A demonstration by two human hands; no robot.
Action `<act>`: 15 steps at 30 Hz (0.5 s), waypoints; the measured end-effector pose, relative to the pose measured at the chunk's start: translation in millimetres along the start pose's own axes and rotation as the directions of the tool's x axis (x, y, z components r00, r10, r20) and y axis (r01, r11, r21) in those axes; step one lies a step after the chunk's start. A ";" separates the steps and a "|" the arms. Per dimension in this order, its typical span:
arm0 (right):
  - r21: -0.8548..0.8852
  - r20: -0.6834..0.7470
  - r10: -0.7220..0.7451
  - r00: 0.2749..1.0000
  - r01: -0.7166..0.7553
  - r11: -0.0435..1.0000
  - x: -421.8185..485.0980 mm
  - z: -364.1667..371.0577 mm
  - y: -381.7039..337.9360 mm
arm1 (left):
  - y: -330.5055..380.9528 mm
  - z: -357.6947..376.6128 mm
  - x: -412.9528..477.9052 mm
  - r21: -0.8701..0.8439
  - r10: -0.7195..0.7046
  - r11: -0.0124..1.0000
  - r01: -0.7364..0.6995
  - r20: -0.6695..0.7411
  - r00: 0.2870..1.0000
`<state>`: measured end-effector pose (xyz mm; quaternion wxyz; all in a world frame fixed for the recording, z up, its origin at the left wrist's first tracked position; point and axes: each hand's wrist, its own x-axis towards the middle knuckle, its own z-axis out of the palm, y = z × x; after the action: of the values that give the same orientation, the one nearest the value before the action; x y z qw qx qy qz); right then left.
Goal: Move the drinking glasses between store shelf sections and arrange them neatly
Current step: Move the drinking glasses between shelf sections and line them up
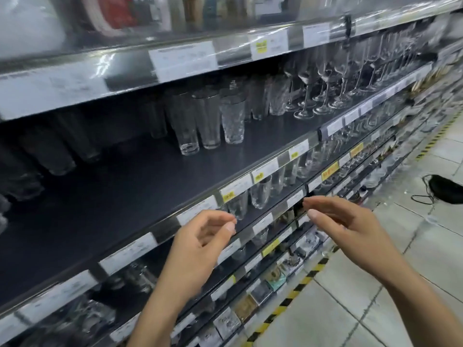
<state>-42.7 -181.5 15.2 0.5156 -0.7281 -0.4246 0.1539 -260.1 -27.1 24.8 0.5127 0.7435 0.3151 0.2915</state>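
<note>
The shelf board [150,176] in the middle is dark and matt (it throws back almost no light). Toward its far side stand plain tumblers [208,121] of clear, smooth glass, and just right of them a textured tumbler [231,121] with a pebbled surface. Farther right, the stemmed glasses [325,91] are thin, glossy glass. Along the near edge runs a price rail [284,160] of clear, shiny plastic over white paper labels [195,209]. The floor tiles [375,296] on the right are pale and glossy; the bag [443,189] lying there looks like matt black cloth.
</note>
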 end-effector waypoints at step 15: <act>0.090 0.089 0.016 0.996 -0.024 0.996 173.1 -109.7 83.4 | 47.2 143.4 147.0 0.015 -0.033 0.999 0.038 -0.276 0.960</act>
<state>170.8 -124.0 24.8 0.5273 -0.7006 -0.4324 0.2101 -50.8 -10.2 42.1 0.4614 0.6950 0.3998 0.3799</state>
